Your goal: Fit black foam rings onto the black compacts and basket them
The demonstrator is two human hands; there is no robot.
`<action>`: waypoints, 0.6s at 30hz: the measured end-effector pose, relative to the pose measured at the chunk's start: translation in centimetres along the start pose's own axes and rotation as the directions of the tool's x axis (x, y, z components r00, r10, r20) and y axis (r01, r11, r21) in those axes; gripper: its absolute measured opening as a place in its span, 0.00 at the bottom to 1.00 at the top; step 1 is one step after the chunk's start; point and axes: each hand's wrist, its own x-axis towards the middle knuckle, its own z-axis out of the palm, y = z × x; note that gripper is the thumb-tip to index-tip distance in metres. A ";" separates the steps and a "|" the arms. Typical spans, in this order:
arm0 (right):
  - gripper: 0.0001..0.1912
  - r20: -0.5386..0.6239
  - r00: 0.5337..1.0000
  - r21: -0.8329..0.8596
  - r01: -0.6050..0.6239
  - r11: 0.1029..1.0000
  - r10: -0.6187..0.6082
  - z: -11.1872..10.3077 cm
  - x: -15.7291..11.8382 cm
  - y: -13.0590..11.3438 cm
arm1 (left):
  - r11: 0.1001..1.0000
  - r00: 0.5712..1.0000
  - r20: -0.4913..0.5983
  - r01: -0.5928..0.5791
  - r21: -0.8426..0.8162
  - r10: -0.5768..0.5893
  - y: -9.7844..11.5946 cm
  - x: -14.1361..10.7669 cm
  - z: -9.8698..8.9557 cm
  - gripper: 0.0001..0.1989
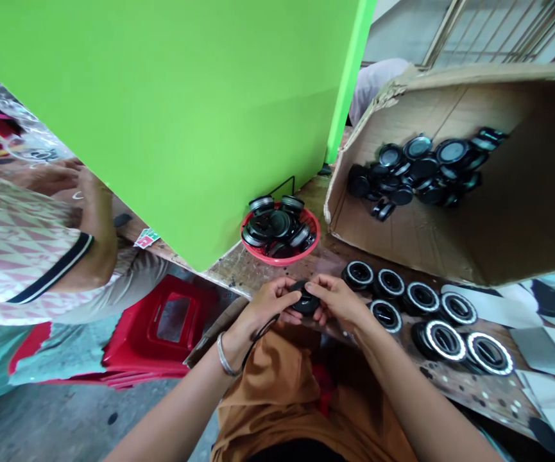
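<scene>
Both my hands meet at the table's near edge around one round black part (305,300). My left hand (274,300) grips its left side, thumb on top. From the right, my right hand (332,300) pinches the same part with thumb and fingers. Just beyond them, a red plastic basket (281,260) holds several black round parts (277,224). To the right of my hands, several black rings with bright rims (422,297) lie on the wooden table (253,269).
A large green panel (185,115) rises behind the basket. An open cardboard box (402,247) with black parts stands at the right, near papers (546,350). At the left are a seated person (31,250) and red stools (156,327).
</scene>
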 end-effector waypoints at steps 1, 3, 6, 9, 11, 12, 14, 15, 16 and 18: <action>0.23 -0.011 1.000 -0.001 0.013 1.000 -0.013 0.0 0.1 0.1 | 1.000 0.999 -0.029 -0.018 0.022 0.018 -0.1 0.0 0.3 0.20; 0.23 -0.052 0.998 -0.024 0.034 0.999 -0.035 0.3 0.2 0.3 | 0.996 0.994 -0.093 -0.057 0.075 0.064 -0.2 -0.2 0.9 0.17; 0.23 -0.154 0.982 -0.050 0.100 0.994 -0.107 1.0 -0.5 0.7 | 0.987 0.985 -0.139 -0.088 0.132 0.106 0.3 -1.1 1.7 0.15; 0.20 -0.249 0.931 -0.026 0.269 0.963 -0.267 1.2 -3.1 1.2 | 0.969 0.976 -0.109 -0.165 0.184 0.187 2.7 -2.7 2.0 0.17; 0.18 -0.283 0.896 -0.026 0.348 0.937 -0.341 0.8 -5.4 1.6 | 0.931 0.947 -0.095 -0.276 0.238 0.305 5.5 -3.5 1.9 0.18; 0.16 -0.291 0.887 -0.041 0.363 0.931 -0.358 0.5 -6.6 1.7 | 0.902 0.919 -0.102 -0.344 0.261 0.380 7.0 -3.7 1.7 0.18; 0.16 -0.304 0.879 -0.080 0.361 0.929 -0.368 -0.4 -8.4 2.1 | 0.846 0.846 -0.173 -0.442 0.300 0.503 10.0 -3.3 1.2 0.15; 0.16 -0.305 0.879 -0.098 0.353 0.930 -0.366 -0.9 -9.0 2.3 | 0.836 0.824 -0.227 -0.436 0.332 0.520 11.1 -2.7 0.8 0.14; 0.16 -0.302 0.882 -0.112 0.343 0.933 -0.361 -1.3 -9.5 2.6 | 0.830 0.803 -0.284 -0.409 0.380 0.525 12.1 -2.0 0.3 0.12; 0.15 -0.298 0.885 -0.136 0.332 0.934 -0.358 -1.9 -10.0 3.0 | 0.786 0.783 -0.324 -0.312 0.534 0.531 13.0 -0.5 -0.6 0.12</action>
